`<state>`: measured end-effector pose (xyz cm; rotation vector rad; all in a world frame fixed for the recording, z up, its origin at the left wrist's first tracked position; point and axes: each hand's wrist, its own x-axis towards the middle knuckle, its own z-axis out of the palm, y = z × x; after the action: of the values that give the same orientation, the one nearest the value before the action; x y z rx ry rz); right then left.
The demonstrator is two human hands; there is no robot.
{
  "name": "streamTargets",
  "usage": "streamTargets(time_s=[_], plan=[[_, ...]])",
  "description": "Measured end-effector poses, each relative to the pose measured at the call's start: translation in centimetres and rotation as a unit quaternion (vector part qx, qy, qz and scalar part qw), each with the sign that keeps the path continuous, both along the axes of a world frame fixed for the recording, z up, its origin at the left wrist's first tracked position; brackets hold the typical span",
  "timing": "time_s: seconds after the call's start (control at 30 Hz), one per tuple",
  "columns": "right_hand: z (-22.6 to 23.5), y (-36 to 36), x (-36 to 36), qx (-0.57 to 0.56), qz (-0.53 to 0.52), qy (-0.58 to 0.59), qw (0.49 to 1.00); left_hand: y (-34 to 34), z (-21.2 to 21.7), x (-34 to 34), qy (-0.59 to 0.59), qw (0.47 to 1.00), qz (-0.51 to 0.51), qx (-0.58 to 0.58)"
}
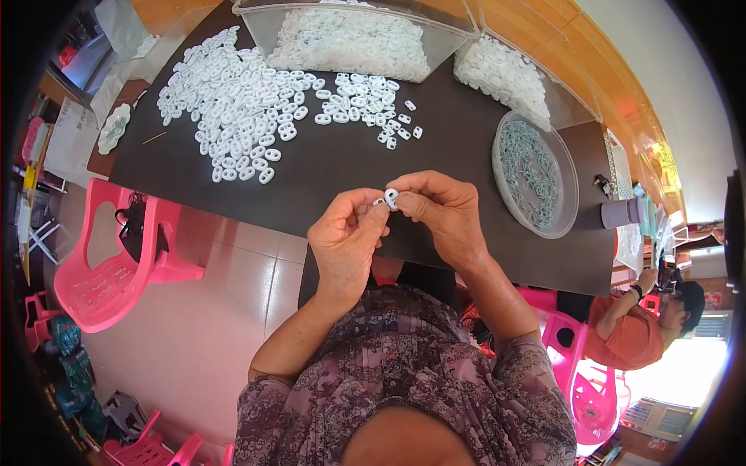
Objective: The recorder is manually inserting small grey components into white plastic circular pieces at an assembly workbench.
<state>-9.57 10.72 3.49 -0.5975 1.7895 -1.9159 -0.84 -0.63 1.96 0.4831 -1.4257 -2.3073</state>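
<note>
Over the near edge of the dark table (pixel 451 147), my two hands meet with fingertips together. My right hand (pixel 451 221) pinches a small white oval piece with holes (pixel 391 196) between thumb and forefinger. Right beside it, my left hand (pixel 347 237) is closed on a smaller white piece (pixel 379 203), partly hidden by the fingers. Whether the two pieces touch or are joined, I cannot tell. Beyond my hands lies a large heap of white two-hole oval pieces (pixel 241 109). To its right are smaller white blocky pieces (pixel 365 97), several scattered loose.
Two clear bins of white pieces, one wide (pixel 350 46) and one narrower (pixel 505 78), stand along the back. A round clear tub (pixel 566 210) of grey-green strands and a grey-purple cup (pixel 622 213) are at right. A pink chair (pixel 116 264) stands left; a person in orange (pixel 633 330) sits right.
</note>
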Motion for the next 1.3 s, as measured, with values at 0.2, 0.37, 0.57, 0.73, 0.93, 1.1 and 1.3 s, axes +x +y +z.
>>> streamTargets(time_s=[0.2, 0.37, 0.57, 0.73, 0.93, 1.1, 1.3], plan=[[-0.5, -0.2, 0.5, 0.019, -0.016, 0.053, 0.998, 0.0, -0.5, -0.1, 0.008, 1.000, 0.001, 0.001], [-0.4, -0.3, 0.8, 0.025, -0.034, 0.049, 0.998, -0.1, -0.9, -0.1, 0.014, 1.000, -0.005, 0.009], [-1.1, -0.1, 1.0, 0.058, -0.019, 0.162, 0.985, -0.1, -1.4, -0.5, 0.051, 0.998, 0.001, 0.024], [-1.4, 0.1, 1.5, 0.044, -0.017, 0.188, 0.981, -0.4, -1.4, -0.7, 0.063, 0.997, -0.012, 0.049], [-1.6, -0.2, 1.6, 0.077, -0.068, 0.382, 0.919, -0.2, -1.4, -0.7, 0.046, 0.997, -0.006, 0.061], [-2.0, -0.1, 1.7, 0.068, -0.081, 0.388, 0.915, 0.0, -1.3, -0.5, 0.028, 0.998, 0.010, 0.060], [-2.3, 0.0, 2.0, 0.057, -0.081, 0.359, 0.928, 0.1, -1.6, -0.4, 0.047, 0.997, -0.005, 0.066]])
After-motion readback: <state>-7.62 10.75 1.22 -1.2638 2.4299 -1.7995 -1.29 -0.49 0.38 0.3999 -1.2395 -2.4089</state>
